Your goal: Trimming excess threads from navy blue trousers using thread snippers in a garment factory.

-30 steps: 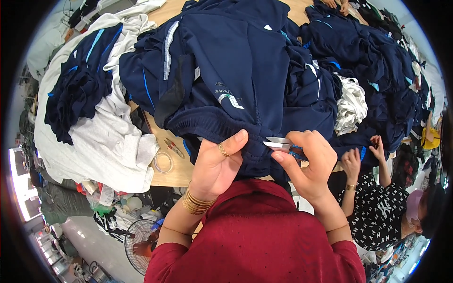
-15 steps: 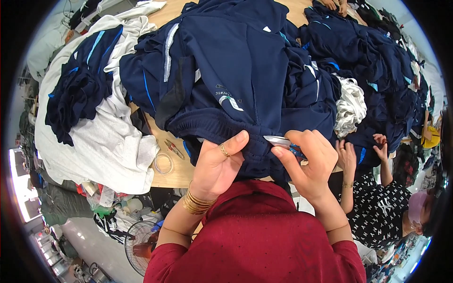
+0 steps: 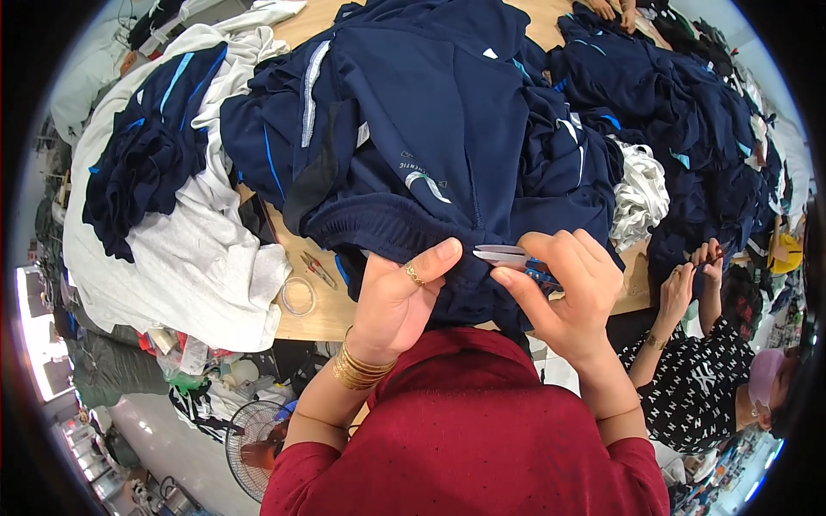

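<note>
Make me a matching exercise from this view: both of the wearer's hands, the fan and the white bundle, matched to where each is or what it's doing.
Column one
1. left hand
2. right hand
3. fan
4. white bundle

Column two
A. between navy heaps
B. holding blue-handled snips
C. beside the red left sleeve
D. gripping a navy waistband

Pairs: 1-D, 2-B, 3-C, 4-A

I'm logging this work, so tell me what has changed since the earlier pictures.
The co-worker's hands moved right and closer together; bare table now shows where navy cloth lay. The snips shifted slightly left at the tips. Unchanged: left hand on the waistband, right hand holding the snips.
</note>
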A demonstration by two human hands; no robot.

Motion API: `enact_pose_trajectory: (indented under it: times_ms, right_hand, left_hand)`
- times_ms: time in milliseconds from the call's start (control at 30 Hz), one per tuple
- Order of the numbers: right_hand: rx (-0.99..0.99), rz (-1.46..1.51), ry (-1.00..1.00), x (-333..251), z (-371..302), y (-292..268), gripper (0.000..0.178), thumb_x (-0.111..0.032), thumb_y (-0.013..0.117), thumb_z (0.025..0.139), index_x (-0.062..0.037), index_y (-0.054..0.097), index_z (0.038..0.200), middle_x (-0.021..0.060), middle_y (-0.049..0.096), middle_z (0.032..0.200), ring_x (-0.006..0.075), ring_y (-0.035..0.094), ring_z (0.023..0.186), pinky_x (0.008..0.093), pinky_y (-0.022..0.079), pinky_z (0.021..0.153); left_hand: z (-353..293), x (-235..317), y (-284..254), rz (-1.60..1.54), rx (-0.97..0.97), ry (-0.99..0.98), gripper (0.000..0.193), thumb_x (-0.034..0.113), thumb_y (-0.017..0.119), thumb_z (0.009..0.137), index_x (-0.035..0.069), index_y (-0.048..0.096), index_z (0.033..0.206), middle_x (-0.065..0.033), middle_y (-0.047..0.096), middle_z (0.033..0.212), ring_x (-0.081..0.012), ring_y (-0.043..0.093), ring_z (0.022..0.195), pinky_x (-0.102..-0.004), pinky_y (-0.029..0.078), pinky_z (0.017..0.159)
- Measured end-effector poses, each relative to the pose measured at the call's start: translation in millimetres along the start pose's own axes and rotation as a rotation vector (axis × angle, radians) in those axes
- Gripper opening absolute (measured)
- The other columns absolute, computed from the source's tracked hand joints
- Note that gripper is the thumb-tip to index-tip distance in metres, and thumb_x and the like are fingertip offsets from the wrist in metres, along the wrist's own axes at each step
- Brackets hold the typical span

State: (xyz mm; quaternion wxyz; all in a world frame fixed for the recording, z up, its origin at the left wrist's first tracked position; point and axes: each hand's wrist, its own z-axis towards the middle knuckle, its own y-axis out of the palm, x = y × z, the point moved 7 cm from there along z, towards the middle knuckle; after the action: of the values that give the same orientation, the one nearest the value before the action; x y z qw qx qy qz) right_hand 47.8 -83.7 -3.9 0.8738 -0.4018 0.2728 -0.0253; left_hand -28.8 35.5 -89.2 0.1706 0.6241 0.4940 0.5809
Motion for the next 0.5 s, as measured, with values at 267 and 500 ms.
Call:
enact_pose_trajectory:
  times_ms: [267,500]
  right_hand:
    - [-0.012,-0.004,0.002,0.9,-0.6,1.3,0.024,-0.022,0.079,0.068,-0.0074,0.062,0.077,-0.0002,0.054,0.062,0.0161,0.045,0.050,0.0288,0.034,0.046]
    - [-0.004,-0.037,-0.004,3.4,-1.3,-1.2,0.024,-0.023,0.079,0.067,-0.0076,0.062,0.076,-0.0004,0.055,0.063,0.0160,0.045,0.050,0.0287,0.033,0.046]
  left_hand:
    - [-0.5,-0.3,1.3,0.012,-0.010,0.018,0.024,-0.002,0.057,0.087,0.001,0.052,0.111,-0.0075,0.060,0.103,-0.0160,0.061,0.096,-0.0311,0.050,0.088]
    - [0.3,0.1,-0.8,0.011,0.004,0.026,0.025,-0.003,0.058,0.086,0.001,0.052,0.110,-0.0077,0.060,0.103,-0.0161,0.061,0.097,-0.0316,0.049,0.088]
